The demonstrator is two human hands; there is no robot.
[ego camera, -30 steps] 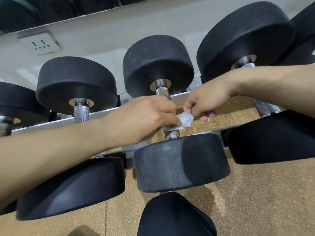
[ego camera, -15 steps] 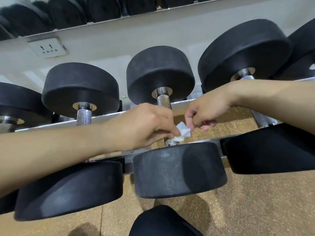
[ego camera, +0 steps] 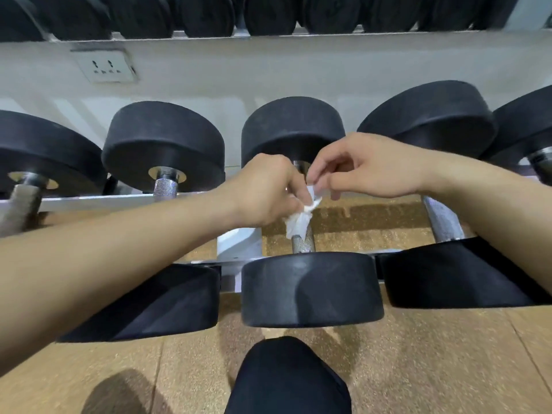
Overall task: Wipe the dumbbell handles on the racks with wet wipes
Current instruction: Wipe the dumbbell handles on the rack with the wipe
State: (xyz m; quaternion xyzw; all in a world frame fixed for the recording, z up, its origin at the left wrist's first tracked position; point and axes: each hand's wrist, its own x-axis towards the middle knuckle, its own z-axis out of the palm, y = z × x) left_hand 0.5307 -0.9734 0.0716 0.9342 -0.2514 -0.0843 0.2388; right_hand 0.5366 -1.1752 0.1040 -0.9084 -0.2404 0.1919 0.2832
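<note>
Head view looks down on a low rack (ego camera: 98, 201) of black dumbbells lying front to back across two pale rails, with bare cork-coloured floor (ego camera: 418, 354) showing between the rails and in front. Behind runs a white wall (ego camera: 268, 73) carrying a socket plate (ego camera: 106, 67), and above it a second row of dark weights (ego camera: 209, 13). Neighbouring dumbbells sit close on both sides of the middle dumbbell (ego camera: 310, 288), so free room around its handle is narrow; the widest opening is over the floor between the rails. A dark-clothed knee (ego camera: 286, 380) fills the bottom centre.

Both forearms reach in from the sides. The left hand (ego camera: 263, 189) is closed around the upper part of the handle (ego camera: 302, 242) with a white wet wipe (ego camera: 298, 224) bunched under its fingers. The right hand (ego camera: 364, 168) pinches the wipe's top corner between thumb and forefinger, other fingers loosely curled.

Compared with a second ago, the camera has tipped up, revealing the upper row, and the wipe hangs lower down the handle.
</note>
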